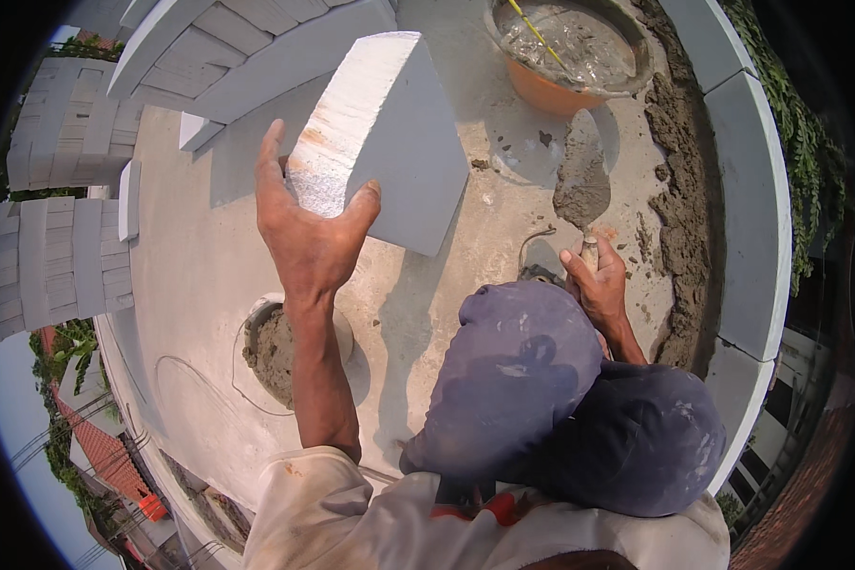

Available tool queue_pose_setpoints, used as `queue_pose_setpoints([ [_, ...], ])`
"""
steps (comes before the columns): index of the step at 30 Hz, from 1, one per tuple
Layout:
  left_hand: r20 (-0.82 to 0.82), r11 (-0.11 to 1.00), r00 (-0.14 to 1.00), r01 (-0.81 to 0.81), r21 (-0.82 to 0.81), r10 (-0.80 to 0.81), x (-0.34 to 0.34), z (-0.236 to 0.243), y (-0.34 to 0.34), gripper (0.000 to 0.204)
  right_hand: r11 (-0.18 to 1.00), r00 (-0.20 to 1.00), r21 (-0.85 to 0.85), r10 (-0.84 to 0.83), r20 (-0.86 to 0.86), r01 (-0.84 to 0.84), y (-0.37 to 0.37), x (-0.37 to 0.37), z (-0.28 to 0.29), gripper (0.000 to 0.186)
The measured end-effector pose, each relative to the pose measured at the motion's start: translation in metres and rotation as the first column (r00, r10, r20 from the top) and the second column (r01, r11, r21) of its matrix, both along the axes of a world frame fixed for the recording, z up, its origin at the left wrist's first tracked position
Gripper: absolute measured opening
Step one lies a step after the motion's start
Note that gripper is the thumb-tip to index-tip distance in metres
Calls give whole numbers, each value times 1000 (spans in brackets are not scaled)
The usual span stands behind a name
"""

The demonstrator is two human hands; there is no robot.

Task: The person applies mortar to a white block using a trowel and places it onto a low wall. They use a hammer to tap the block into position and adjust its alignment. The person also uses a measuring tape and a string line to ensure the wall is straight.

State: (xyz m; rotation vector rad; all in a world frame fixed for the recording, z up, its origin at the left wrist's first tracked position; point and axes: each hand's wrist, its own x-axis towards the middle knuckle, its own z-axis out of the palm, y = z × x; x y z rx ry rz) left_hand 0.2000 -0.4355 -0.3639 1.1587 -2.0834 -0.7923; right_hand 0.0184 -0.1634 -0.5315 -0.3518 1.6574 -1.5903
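Note:
My left hand (315, 223) clasps the near end of a large, light grey concrete block (410, 157). The thumb presses one face and the fingers wrap the opposite side; the block's rough white edge faces up. Whether its far end rests on the floor I cannot tell. Lower right, my right hand (600, 283) grips a trowel (581, 176) by its handle. Grey wet mortar coats the trowel's blade, which points away from me toward an orange tub (553, 95). That tub holds wet mortar and a thin yellow stick.
A low wall of grey blocks (750, 180) runs along the right, with a ridge of mortar (679, 180) at its foot. A smaller bucket of mortar (274, 356) with a wire handle stands left of my knees. Stacked blocks (62, 256) line the left, on the concrete floor (199, 285).

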Motion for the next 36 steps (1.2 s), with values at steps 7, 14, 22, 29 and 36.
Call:
queue_pose_setpoints([
  [7,451,999,892,-1,32,-14,9,34,-3,100,999,996,-3,49,75,-49,-16,-9,-30,22],
  [14,633,988,762,64,138,-138,-70,41,-45,94,994,992,-43,97,-80,-101,-29,-37,-24,27],
  [22,576,986,816,-55,155,-45,-80,35,-27,85,812,322,584,555,-767,-11,49,-121,-83,29],
  [29,525,993,851,-41,113,-25,-86,40,-9,83,645,265,764,742,-616,-31,72,-146,-77,36],
  [36,376,991,927,-59,117,10,-27,46,8,89,868,312,496,480,-820,-34,65,-181,8,52],
])
